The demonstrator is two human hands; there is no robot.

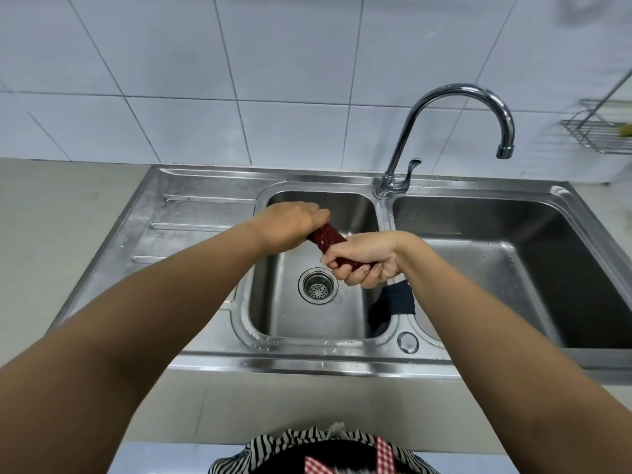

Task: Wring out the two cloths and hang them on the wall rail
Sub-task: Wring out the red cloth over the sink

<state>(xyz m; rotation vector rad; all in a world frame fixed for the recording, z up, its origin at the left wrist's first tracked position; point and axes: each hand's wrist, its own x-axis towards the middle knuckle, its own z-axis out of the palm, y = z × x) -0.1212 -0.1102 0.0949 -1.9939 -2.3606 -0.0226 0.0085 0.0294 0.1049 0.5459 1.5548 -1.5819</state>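
- At the bottom edge, your striped garment [273,446] with a red checked strap [384,453] shows, pressed up near the front rim of the steel sink unit [307,362].
- Your two bare forearms reach forward over that rim and meet above the left basin [307,313].
- Your right hand [362,260] is closed in a fist around the near end of the red cloth [326,236], fingers curled under, wrist bent.
- Your left hand [290,224] is closed knuckles-up over the far end of the same cloth; only a short twisted stretch shows between the two fists.
- The red cloth is held in the air over the left basin, above and just behind the drain strainer [317,285].
- The dark cloth [393,302] lies draped over the divider between the basins, just under your right wrist; part of it hangs into the left basin.
- The right basin [513,268] sits beyond your right arm.
- The gooseneck tap [458,97] stands behind the divider, spout turned over the right basin.
- On the tiled wall [205,80] at far right hangs a wire rack [598,131].
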